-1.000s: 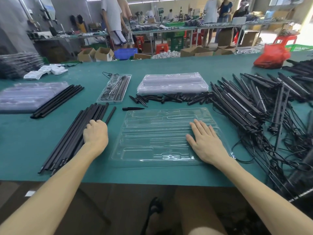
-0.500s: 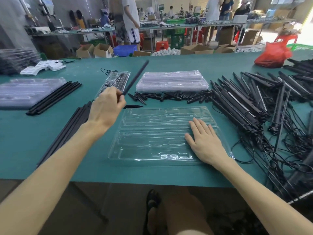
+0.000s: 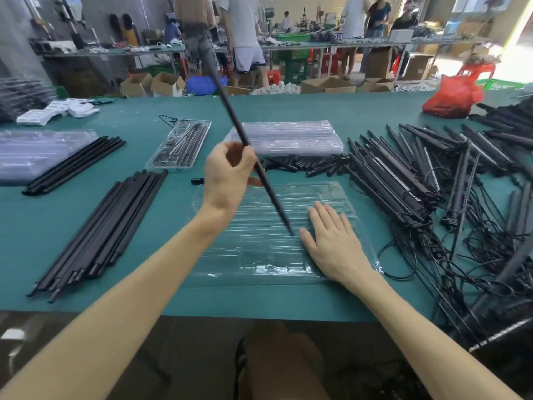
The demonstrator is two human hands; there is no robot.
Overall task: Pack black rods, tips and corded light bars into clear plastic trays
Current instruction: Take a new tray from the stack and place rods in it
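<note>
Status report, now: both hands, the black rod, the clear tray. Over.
Left hand grips long thin black rod, tilted, lower tip over clear plastic tray. Right hand flat on tray's right side. Nothing blocks the tray's slots.

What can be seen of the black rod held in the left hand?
The black rod is long, thin, straight and matte. The left hand pinches it near midway, tilted steeply: upper end leaning away and left, lower tip down at the clear tray beside the flat right hand. Whether the tip touches is unclear.
</note>
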